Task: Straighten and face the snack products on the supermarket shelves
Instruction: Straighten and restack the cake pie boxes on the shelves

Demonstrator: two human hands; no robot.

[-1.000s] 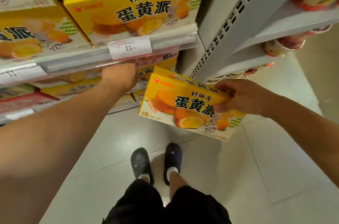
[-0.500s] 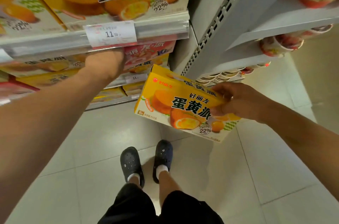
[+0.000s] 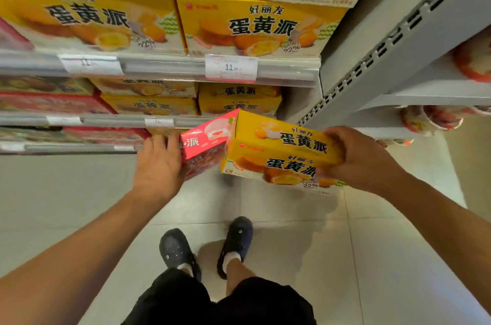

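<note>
Both my hands full w/ boxes: pink box (image 3: pixel 206 144) in left hand (image 3: pixel 159 167), yellow box (image 3: pixel 281 150) in right hand (image 3: pixel 364 159). Lower shelf (image 3: pixel 106 121) packed w/ stacked boxes (image 3: pixel 239 98); open floor (image 3: pixel 372 258) below.

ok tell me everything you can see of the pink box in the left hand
The pink box is a rectangular carton, cardboard by its look, pink-red with white lettering and a pale round cake pictured on its top face. It is tilted, held off the shelves above the floor. The left hand grips its near end, and its far end lies against or just behind the yellow box in the right hand.
</note>
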